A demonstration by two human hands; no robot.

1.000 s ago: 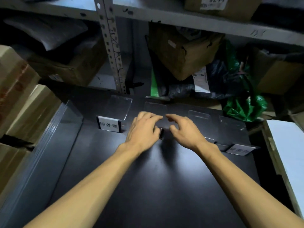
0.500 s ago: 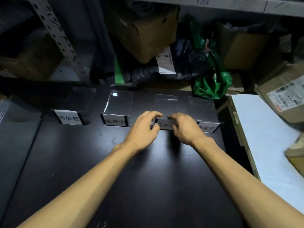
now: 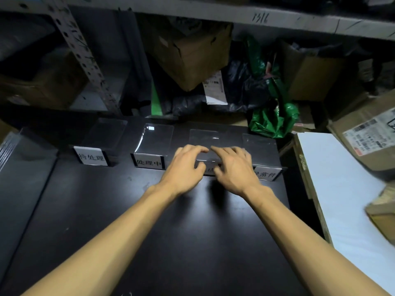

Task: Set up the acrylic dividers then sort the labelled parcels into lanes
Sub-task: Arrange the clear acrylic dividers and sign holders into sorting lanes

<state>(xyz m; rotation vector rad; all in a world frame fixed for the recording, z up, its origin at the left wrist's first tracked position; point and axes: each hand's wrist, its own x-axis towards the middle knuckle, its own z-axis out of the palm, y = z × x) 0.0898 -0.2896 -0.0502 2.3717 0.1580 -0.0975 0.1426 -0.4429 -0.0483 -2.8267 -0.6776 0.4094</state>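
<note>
Several clear acrylic dividers with white labels stand in a row across the far part of the black table [image 3: 171, 221]. The leftmost divider [image 3: 94, 153] and the second divider [image 3: 152, 146] stand free. My left hand [image 3: 184, 167] and my right hand [image 3: 234, 167] both grip the third divider [image 3: 205, 142] at its labelled front, fingers curled over its top and thumbs on the label. The fourth divider [image 3: 264, 159] stands just right of my right hand. Most of the third label is hidden by my hands.
Behind the table a metal shelf holds cardboard boxes [image 3: 192, 50], black bags and a green bag [image 3: 275, 118]. A white board [image 3: 342, 189] lies to the right, with labelled cardboard parcels [image 3: 369, 142] on it. A grey panel [image 3: 19, 178] borders the left.
The view swung right and down, bringing the white board and parcels in. My hands went from the second divider to the third one and now grip its front.
</note>
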